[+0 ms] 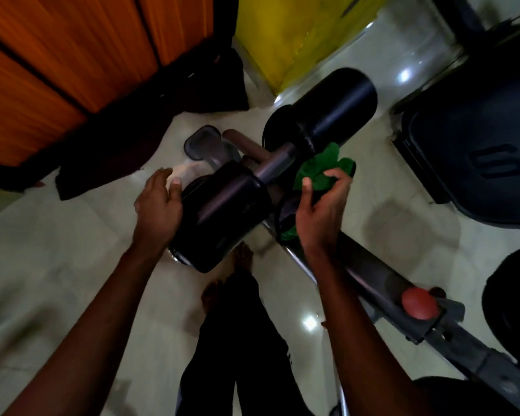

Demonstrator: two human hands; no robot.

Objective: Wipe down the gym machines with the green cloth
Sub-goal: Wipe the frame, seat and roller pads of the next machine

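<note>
Left hand, right hand, forearms bare; black trousers; 2 bare feet.

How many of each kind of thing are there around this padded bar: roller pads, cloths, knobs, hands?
Black roller pads: 2
Green cloth: 1
Red knob: 1
Hands: 2, left hand and right hand
Total: 6

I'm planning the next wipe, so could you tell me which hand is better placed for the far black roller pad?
Probably the right hand: it grips the green cloth close beside the far roller pad, while the left hand rests against the near roller pad.
</note>
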